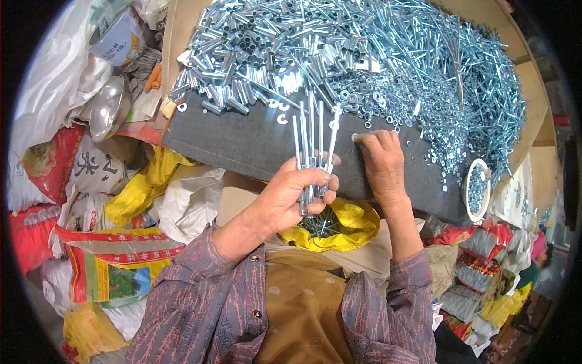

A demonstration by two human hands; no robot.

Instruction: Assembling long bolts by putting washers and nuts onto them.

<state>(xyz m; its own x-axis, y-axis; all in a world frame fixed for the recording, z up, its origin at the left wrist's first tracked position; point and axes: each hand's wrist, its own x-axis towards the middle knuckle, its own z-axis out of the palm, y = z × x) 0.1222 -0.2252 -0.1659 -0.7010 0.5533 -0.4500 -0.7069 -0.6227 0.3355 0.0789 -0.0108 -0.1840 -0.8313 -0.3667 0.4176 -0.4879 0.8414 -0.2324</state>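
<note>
My left hand [297, 185] is wrapped round a bunch of several slim metal bolts [312, 130], their shafts pointing up and away. Wider shiny sleeves show at the lower ends, below my thumb. To the right, my right hand [383, 164] is bent down over the dark work surface [242, 139], thumb and finger pinched on a small washer [356, 138] at its fingertips. Just beyond the hands, a heap of loose washers [357, 94] spreads out. Beneath my left hand, an open yellow bag [364, 227] on my lap holds metal bolts [324, 223].
A big heap of metal tubes [242, 51] lies at the far left of the surface. Long thin screws [485, 79] pile up at the right, beside small nuts [442, 130]. A white-rimmed bowl [469, 197] holds small parts. At left are a steel bowl [110, 109] and packed sacks [115, 261].
</note>
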